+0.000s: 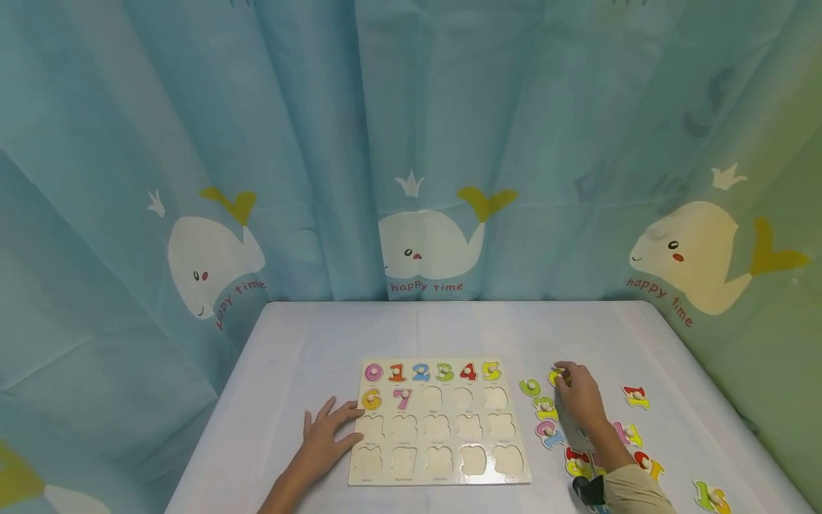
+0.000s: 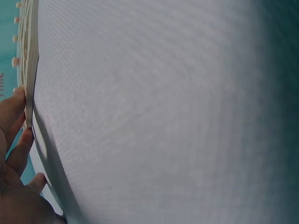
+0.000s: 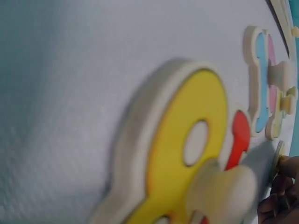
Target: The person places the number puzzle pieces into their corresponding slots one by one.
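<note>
A wooden number puzzle board (image 1: 443, 428) lies on the table, with the pieces 0 through 7 set in its upper slots. My left hand (image 1: 327, 439) rests by the board's left side, its fingertips touching the edge; the left wrist view shows these fingers (image 2: 18, 149) against the board's side. Right of the board, my right hand (image 1: 581, 400) pinches a yellow number piece (image 1: 555, 376), mostly covered by the fingers. In the right wrist view this piece (image 3: 278, 161) appears edge-on and tilted. A green number 9 piece (image 1: 529, 387) lies just left of that hand.
Several two-digit pieces with knobs lie right of the board, among them a red and yellow one (image 1: 636, 397), a pink and blue one (image 1: 549, 433) and a green and orange one (image 1: 711, 496). A whale-print curtain (image 1: 321, 143) hangs behind the white table (image 1: 302, 343).
</note>
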A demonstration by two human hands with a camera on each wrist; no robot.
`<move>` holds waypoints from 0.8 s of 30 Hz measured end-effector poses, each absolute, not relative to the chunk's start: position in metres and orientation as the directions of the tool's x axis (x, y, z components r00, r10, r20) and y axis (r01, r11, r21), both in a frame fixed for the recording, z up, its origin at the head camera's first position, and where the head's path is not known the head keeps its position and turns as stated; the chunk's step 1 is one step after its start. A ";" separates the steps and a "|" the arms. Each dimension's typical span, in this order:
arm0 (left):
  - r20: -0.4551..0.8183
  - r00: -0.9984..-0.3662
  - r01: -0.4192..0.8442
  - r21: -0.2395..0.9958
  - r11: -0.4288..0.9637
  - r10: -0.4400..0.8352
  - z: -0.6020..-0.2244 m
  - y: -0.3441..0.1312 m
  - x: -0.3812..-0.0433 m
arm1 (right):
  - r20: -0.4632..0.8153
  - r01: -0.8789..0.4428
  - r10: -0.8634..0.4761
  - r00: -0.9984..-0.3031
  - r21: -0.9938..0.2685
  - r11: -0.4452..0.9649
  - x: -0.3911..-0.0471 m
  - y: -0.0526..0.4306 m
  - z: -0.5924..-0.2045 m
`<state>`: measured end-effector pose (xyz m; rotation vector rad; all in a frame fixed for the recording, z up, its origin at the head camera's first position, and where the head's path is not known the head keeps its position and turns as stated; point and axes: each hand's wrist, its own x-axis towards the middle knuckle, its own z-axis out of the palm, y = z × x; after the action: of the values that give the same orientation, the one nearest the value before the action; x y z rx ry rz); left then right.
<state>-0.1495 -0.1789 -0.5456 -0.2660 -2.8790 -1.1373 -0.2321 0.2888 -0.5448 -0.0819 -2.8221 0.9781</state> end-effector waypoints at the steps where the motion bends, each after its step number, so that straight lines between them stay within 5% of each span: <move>1: 0.094 -0.985 0.171 0.675 0.717 0.147 -0.545 -0.179 -0.149 | 0.131 -0.002 0.100 -0.986 -0.617 0.787 -0.232 0.289 -0.545; 24: 0.089 -0.986 0.164 0.665 0.729 0.140 -0.546 -0.179 -0.150 | 0.304 -0.311 -0.153 -0.940 -0.584 0.750 -0.243 0.226 -0.527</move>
<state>-0.1499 -0.1787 -0.5459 -0.2538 -2.8903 -1.1166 -0.2428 0.2260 -0.5274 0.3660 -2.7120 0.9673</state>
